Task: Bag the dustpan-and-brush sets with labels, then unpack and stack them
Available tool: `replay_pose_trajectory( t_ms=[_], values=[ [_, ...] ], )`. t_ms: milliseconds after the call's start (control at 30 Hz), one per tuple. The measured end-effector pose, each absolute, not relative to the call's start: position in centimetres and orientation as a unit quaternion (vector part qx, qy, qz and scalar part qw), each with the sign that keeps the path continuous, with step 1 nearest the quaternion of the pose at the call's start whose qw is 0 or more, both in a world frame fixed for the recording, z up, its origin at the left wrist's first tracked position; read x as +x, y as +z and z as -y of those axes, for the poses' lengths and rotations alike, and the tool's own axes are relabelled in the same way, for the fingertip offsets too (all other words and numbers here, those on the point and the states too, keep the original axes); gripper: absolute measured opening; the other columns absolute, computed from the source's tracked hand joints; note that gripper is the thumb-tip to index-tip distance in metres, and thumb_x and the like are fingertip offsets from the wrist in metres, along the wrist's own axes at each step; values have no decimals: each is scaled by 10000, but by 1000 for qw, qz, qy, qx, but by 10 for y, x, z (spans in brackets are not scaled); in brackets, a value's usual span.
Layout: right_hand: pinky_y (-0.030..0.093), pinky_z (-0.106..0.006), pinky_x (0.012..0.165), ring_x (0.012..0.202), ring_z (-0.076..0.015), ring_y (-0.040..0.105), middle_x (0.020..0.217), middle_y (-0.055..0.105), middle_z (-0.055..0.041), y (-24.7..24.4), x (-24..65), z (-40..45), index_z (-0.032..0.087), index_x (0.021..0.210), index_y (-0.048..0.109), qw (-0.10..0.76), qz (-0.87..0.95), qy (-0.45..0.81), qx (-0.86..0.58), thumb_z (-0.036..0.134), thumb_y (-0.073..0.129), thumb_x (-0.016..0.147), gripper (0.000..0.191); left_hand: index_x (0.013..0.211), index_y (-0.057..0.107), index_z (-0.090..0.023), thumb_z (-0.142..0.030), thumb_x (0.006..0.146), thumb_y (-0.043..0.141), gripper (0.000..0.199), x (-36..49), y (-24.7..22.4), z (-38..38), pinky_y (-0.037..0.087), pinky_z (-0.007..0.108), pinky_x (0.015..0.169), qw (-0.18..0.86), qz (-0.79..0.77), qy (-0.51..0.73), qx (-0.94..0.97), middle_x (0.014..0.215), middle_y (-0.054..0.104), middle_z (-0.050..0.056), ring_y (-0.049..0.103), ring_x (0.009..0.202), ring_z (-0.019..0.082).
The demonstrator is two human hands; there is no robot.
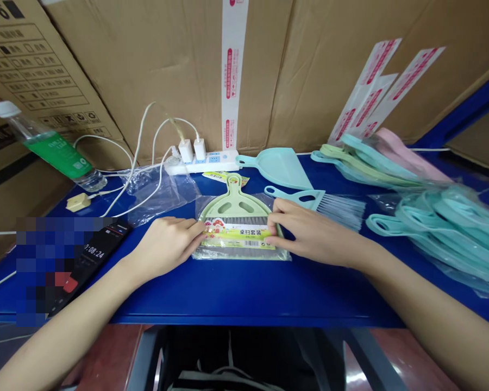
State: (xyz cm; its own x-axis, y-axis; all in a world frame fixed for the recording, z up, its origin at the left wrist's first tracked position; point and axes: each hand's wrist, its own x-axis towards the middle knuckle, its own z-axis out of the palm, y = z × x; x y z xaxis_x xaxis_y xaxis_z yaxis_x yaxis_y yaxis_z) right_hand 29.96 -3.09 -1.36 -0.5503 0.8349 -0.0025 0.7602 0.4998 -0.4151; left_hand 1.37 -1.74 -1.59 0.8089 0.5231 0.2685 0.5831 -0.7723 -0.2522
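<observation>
A light green dustpan and brush set (238, 205) lies flat on the blue table, wrapped in clear plastic with a printed label across its grey bristles. My left hand (167, 244) is closed on the left edge of the pack, its fingers pressed together at the end of the label. On the opposite side my right hand (309, 233) is bent, thumb and fingers gripping the right edge by the label. Behind the pack lies a loose blue dustpan (279, 167). A blue brush (321, 202) with pale bristles rests partly behind my right hand.
Wrapped blue sets (444, 228) and mixed-colour sets (375, 160) are piled at right. A power strip (212, 161) with chargers and white cables stands at the back. Left are a tilted bottle (61, 155), a phone (93, 255) and plastic film (163, 193). Cardboard (167, 65) walls the rear.
</observation>
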Motion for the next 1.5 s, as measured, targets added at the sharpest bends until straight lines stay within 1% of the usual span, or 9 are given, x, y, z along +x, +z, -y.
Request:
replay_pose_trajectory(
  t_ms=[167,433,567,700,833,1033,1233,1367,1500],
  values=[
    [424,-353,720,777,-197,529,901,474,-58,-18,303,30,196,787,543,95,864,212,-446,300,472,908,175,872,643,-173,-263,1032,309,381,15,-17,18,428,283,520,162,294,-92,-937,686,679,-3,641,557,174],
    [345,-304,589,613,-150,483,811,489,-28,-21,305,27,204,757,503,92,873,175,-446,304,422,920,208,889,651,-174,-275,1038,281,412,15,-17,19,434,281,528,162,289,-97,-938,689,678,1,641,563,170],
    [346,-302,590,629,-160,496,775,506,-30,-19,305,28,213,740,465,95,876,168,-441,311,391,934,230,885,655,-177,-266,1035,284,410,15,-17,18,428,281,518,162,290,-94,-939,676,674,-2,638,553,170],
    [373,-313,618,674,-173,531,812,538,-45,-16,305,28,213,759,474,99,872,186,-442,346,331,974,291,869,646,-175,-257,1033,278,411,16,-16,19,414,277,503,167,290,-93,-938,641,650,-5,628,534,166],
    [397,-329,658,714,-182,545,876,529,-50,-17,304,28,204,827,562,99,864,218,-443,398,417,953,273,851,638,-177,-249,1027,296,392,17,-15,20,403,269,499,171,292,-91,-937,626,639,-8,618,524,158],
    [400,-330,680,726,-173,533,903,503,-51,-22,305,26,196,827,559,108,867,230,-429,316,448,916,185,810,623,-174,-259,1045,230,466,20,-14,20,395,279,477,179,281,-99,-938,613,626,-12,608,499,160],
    [393,-328,649,703,-176,534,876,508,-53,-24,304,27,195,825,561,110,869,191,-442,330,408,947,237,833,622,-170,-255,1044,241,443,19,-16,20,383,280,472,178,277,-105,-938,622,632,-10,606,500,160],
    [384,-305,619,716,-183,546,854,510,-36,-23,301,28,204,832,558,100,871,153,-455,373,514,922,197,842,628,-172,-244,1038,261,422,17,-18,19,386,280,480,174,281,-105,-938,633,640,-7,608,506,163],
    [364,-288,582,684,-174,545,836,517,-28,-24,300,29,202,829,546,90,878,110,-457,323,544,913,147,820,615,-176,-226,1027,289,389,17,-17,20,372,280,468,181,287,-94,-936,591,609,-15,579,469,158]
  ],
)
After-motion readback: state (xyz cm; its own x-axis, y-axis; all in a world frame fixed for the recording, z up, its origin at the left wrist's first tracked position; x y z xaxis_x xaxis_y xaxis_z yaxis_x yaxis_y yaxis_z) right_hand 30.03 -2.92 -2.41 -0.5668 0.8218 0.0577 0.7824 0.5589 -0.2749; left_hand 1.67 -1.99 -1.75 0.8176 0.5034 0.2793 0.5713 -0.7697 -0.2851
